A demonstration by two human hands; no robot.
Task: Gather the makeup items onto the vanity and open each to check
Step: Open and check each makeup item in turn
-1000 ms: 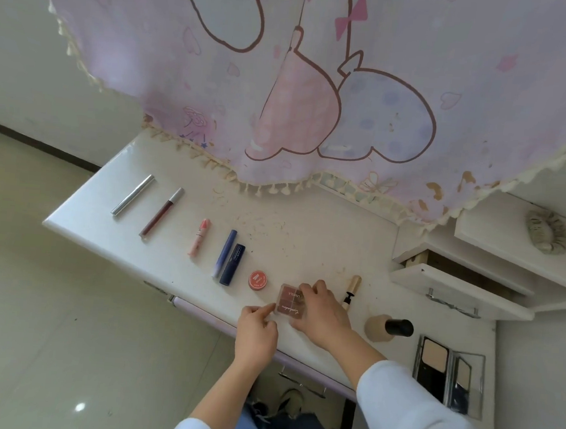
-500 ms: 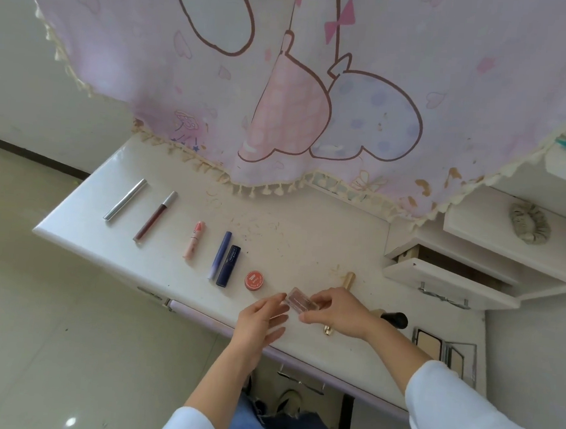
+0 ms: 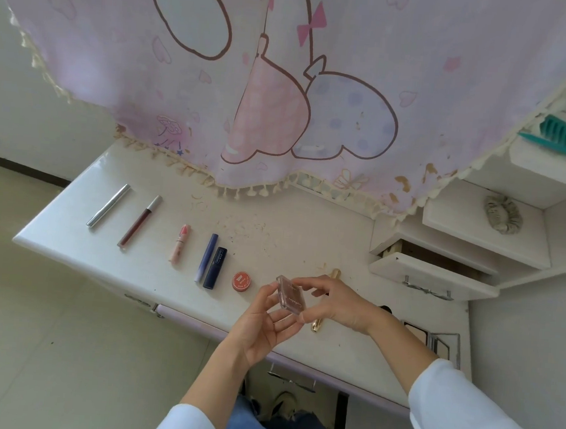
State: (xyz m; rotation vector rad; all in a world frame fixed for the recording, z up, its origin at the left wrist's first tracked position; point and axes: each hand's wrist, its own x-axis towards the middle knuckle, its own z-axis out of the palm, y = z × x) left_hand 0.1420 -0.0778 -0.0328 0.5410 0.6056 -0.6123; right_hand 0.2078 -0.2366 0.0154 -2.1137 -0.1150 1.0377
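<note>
The right wrist covers most of a gold tube [image 3: 316,324], leaving only its two ends showing. A black cap [image 3: 386,309] just peeps out behind the same wrist. The sleeve cuts off the near part of an open compact [image 3: 442,342] at the right end of the desk [image 3: 273,234]. Whether the pink palette [image 3: 291,294] has its lid parted is hard to make out.

One palette is held above the near edge of the desk, tilted, between two hands. The left hand [image 3: 259,324] cradles it from below with fingers curled round its near side. The right hand [image 3: 339,303] pinches its far and right edges, so each grip is clamped on the palette.

Six items lie in a row to the left: one silver tube [image 3: 108,205], one dark red gloss [image 3: 140,221], one pink lipstick [image 3: 180,247], one purple tube [image 3: 206,257], one navy lipstick [image 3: 215,267] touching it, and one red pot [image 3: 241,281].

A second ago the palette lay flat on the desk under the right hand, and the capped bottle was in plain view.
</note>
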